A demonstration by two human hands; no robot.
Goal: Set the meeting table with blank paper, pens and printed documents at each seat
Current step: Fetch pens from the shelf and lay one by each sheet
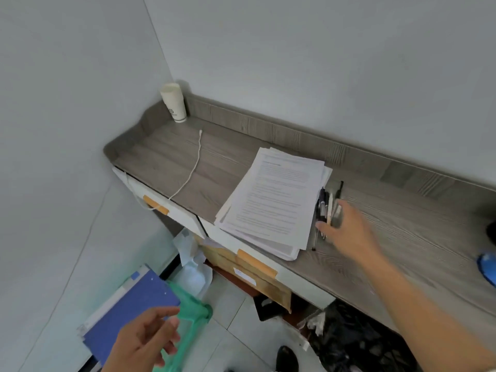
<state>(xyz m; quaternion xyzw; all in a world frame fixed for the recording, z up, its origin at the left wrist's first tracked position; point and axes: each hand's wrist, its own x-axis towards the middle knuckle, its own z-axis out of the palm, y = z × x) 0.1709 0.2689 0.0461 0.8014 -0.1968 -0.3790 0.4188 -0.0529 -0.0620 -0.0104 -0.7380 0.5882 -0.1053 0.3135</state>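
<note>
A loose stack of printed documents (271, 202) lies on the grey wooden counter (171, 159). Right beside the stack lie several pens (326, 208), dark and light ones, side by side. My right hand (346, 229) reaches over the counter with relaxed fingers; its fingertips touch the pens without closing round them. My left hand (145, 342) hovers low at the bottom left, away from the counter, fingers loosely curled and holding nothing.
A paper cup (174, 104) stands in the counter's far corner, with a white cable (192, 170) trailing over the front edge. Below are white drawers (171, 208), a cardboard box (257, 280), a blue folder (131, 315), a green bag (190, 318) and black bags (354, 336).
</note>
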